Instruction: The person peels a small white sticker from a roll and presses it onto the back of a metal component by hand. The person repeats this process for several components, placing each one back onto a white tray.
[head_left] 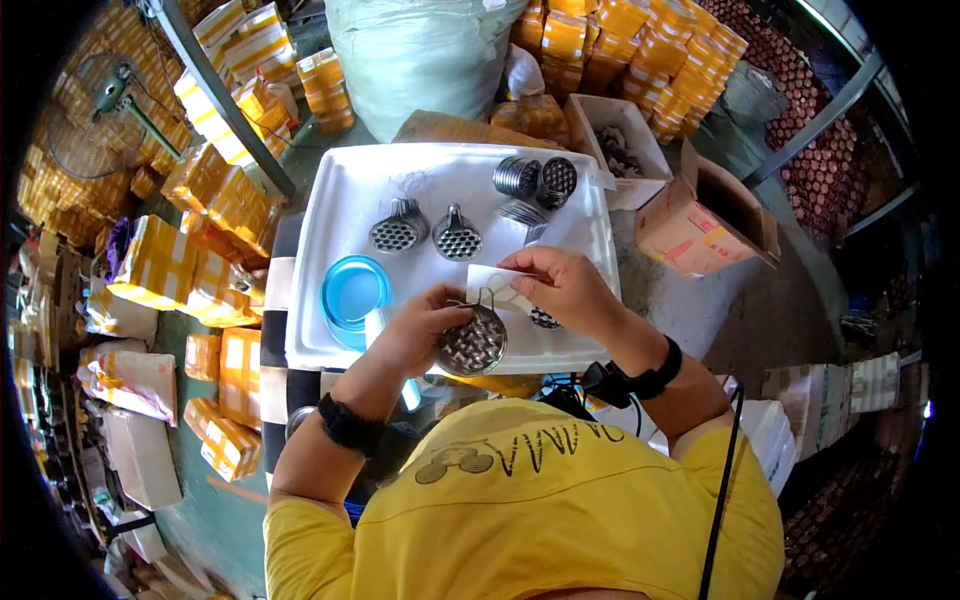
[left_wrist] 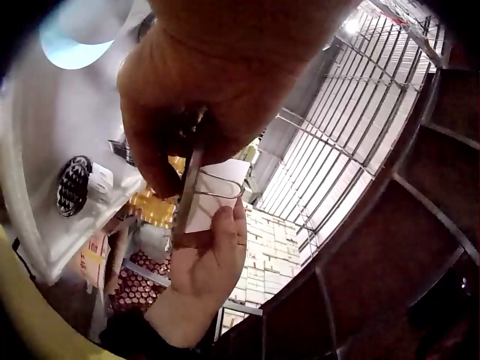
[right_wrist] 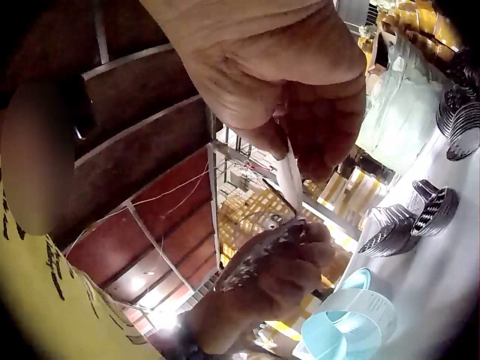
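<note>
My left hand (head_left: 415, 335) grips a round metal disc (head_left: 474, 345) with a bumpy, perforated face and a wire loop (left_wrist: 225, 184) on its rim. Between thumb and fingers, my right hand (head_left: 572, 288) pinches a small white card (head_left: 488, 284) right at that loop. Seen from the left wrist, the card lies behind the loop; the right wrist view shows it nearly edge-on. Beneath both hands is a white foam tray (head_left: 335, 200). Perforated metal pieces lie on it in stacks, one stack (head_left: 398, 232) beside another (head_left: 458, 240), with more (head_left: 516, 178) at the far right.
A light-blue round dish (head_left: 355, 290) sits at the tray's left. An open cardboard box (head_left: 700, 225) and a white foam box (head_left: 620, 150) stand to the right. Beyond the tray rises a big pale sack (head_left: 420, 60). Taped yellow cartons (head_left: 175, 265) are piled at left.
</note>
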